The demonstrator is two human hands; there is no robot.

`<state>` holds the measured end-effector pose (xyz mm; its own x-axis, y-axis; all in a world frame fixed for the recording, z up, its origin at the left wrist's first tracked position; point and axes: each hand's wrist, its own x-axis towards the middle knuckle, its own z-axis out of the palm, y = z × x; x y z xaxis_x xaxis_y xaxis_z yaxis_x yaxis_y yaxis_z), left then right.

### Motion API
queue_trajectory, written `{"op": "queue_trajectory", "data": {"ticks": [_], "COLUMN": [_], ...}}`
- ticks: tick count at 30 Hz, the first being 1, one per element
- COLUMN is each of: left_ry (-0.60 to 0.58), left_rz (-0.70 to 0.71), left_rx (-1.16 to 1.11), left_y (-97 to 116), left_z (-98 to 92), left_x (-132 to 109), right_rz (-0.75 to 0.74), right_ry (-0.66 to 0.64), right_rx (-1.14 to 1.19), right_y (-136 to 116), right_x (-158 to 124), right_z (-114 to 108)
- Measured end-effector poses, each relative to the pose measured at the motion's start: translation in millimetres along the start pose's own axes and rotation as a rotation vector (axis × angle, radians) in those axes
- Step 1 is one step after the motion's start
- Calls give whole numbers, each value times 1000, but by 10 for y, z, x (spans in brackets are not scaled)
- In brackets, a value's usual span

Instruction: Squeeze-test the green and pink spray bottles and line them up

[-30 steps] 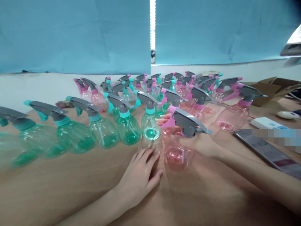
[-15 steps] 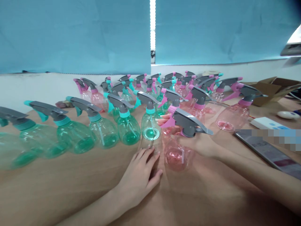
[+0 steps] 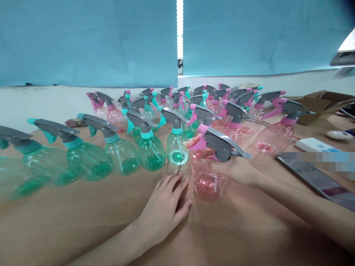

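A clear pink spray bottle [image 3: 208, 184] with a grey and pink trigger head stands upright in front of me. My right hand [image 3: 235, 168] is wrapped around its neck, partly hidden behind the spray head. Flat on the table [image 3: 111, 221], my left hand [image 3: 166, 199] rests with its fingers apart, to the left of that bottle and holding nothing. Just beyond its fingertips stands a green spray bottle [image 3: 177, 151] with a turquoise collar. Further green spray bottles [image 3: 122, 159] form a row running off to the left.
Many pink and green spray bottles crowd the back of the table, one pink spray bottle [image 3: 273, 136] at the right. Further right are a phone [image 3: 310, 175], a white box [image 3: 313, 145], a white computer mouse [image 3: 340, 135] and an open cardboard box [image 3: 321, 107]. Blue blinds [image 3: 88, 44] hang behind.
Fingers of my right hand have shifted slightly behind the pink trigger. My left hand and the bottles look the same.
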<state>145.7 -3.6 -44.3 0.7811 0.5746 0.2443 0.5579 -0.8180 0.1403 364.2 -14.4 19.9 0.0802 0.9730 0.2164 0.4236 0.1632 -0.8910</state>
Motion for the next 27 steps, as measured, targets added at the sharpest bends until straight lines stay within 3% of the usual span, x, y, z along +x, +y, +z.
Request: {"op": "queue_trajectory", "data": {"ticks": [13, 19, 23, 27], "left_ry": [-2, 15, 4, 4], "left_rz": [-2, 4, -1, 2], "left_rx": [-7, -8, 0, -1], "left_y": [-2, -5, -4, -6], "left_z": [-17, -4, -14, -16], "left_x": [5, 5, 7, 14], "right_rz": [-97, -46, -136, -181], "right_ry": [-44, -76, -5, -23], "right_rx": [53, 25, -7, 5], "right_y": [-201, -83, 14, -1], "right_x": [-26, 1, 16, 15], "right_z": [-23, -21, 1, 6]}}
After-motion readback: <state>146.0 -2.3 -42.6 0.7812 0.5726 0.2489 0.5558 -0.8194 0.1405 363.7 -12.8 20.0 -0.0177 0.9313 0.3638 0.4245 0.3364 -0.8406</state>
